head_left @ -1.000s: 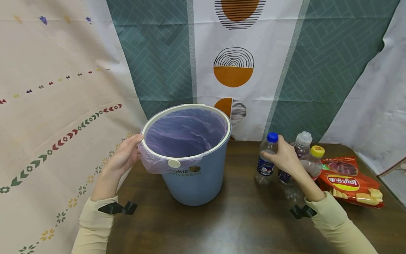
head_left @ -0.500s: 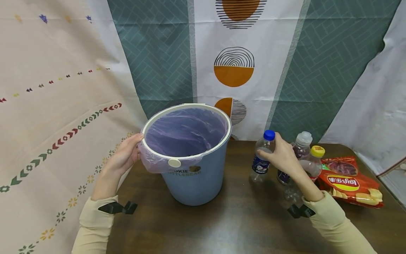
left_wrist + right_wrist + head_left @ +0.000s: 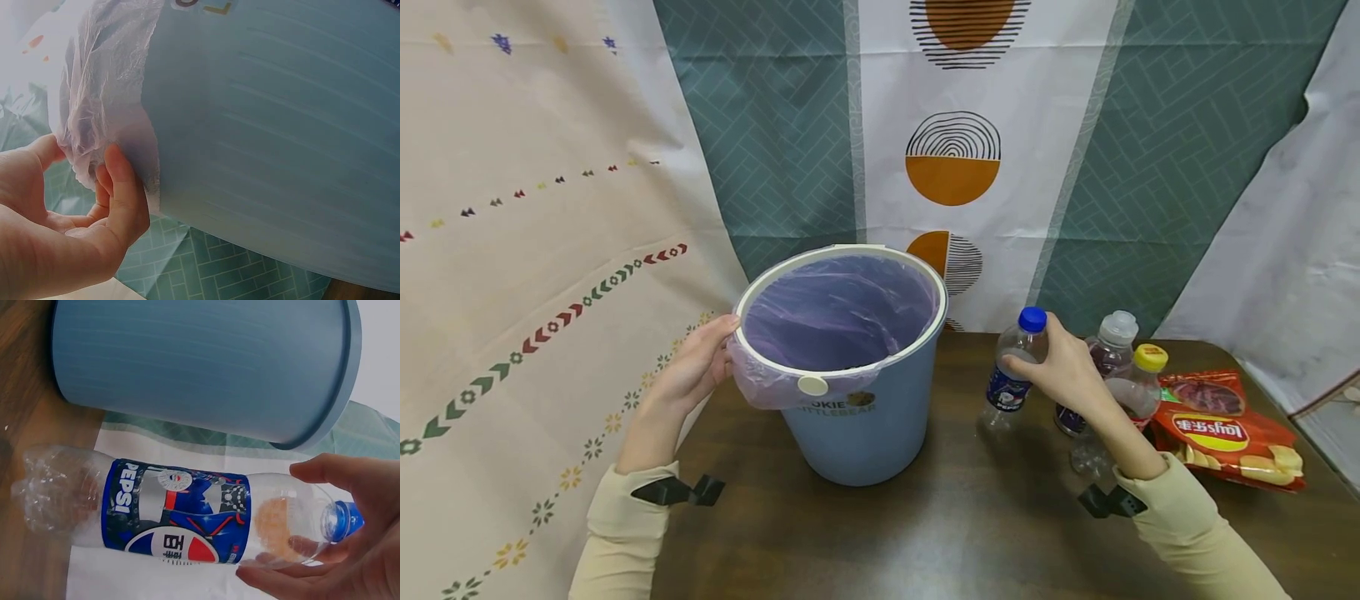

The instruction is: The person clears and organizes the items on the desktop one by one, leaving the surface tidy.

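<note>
My left hand (image 3: 696,367) grips the rim of a blue trash bin (image 3: 865,442) at its left side. A thin purple bin liner (image 3: 103,94) folds over the rim there, bunched between thumb and fingers in the left wrist view. To the right of the bin, my right hand (image 3: 1063,367) holds an empty Pepsi bottle (image 3: 178,512) round its upper part, just below the blue cap. Thumb and fingers lie on opposite sides of the clear plastic. The bottle leans slightly, and whether its base touches the table cannot be told.
Behind my right hand stand a clear-capped bottle (image 3: 1116,337) and a yellow-capped bottle (image 3: 1138,387), both partly hidden by the hand and forearm. A red Lay's chip bag (image 3: 1225,429) lies at the right of the dark wooden table (image 3: 970,533). Patterned cloths hang behind and at left.
My right hand has carried the Pepsi bottle a short way left, away from the other bottles and closer to the bin. The left hand and the bin stay where they were.
</note>
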`<state>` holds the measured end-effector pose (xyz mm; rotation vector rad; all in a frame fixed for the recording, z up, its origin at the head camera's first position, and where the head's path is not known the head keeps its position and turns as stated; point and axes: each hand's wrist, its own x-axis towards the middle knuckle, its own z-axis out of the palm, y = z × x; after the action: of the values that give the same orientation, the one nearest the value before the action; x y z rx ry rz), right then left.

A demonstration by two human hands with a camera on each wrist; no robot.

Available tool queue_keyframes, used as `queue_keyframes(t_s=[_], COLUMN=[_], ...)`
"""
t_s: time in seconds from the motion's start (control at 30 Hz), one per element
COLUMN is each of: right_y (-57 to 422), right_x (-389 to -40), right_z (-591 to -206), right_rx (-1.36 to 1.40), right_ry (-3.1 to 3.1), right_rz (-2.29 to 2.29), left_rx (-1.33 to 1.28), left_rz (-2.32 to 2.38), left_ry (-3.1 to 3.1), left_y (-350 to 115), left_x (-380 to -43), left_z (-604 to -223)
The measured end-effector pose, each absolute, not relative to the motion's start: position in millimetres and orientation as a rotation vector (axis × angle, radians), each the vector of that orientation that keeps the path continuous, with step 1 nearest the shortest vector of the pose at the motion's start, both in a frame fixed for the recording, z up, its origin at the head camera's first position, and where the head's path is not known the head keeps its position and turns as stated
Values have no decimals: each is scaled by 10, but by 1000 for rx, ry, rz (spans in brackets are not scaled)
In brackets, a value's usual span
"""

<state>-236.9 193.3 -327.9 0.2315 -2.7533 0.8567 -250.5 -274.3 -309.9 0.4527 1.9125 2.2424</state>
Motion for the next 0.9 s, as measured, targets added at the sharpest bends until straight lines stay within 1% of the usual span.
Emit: queue_keyframes(t_s=[0.3, 0.9], right_y=[1890, 1851], right_x=[-2340, -2379], right_z=[-3245, -3213], right_rx=[282, 264], right_ry=[-2643, -2506], right_rz=[887, 932], left_rx=[479, 462], left_rz=[2237, 2223], left_ry=[1900, 1930], left_y=[-2751, -2748], left_x=[-2517, -2508], left_z=[-3095, -3093])
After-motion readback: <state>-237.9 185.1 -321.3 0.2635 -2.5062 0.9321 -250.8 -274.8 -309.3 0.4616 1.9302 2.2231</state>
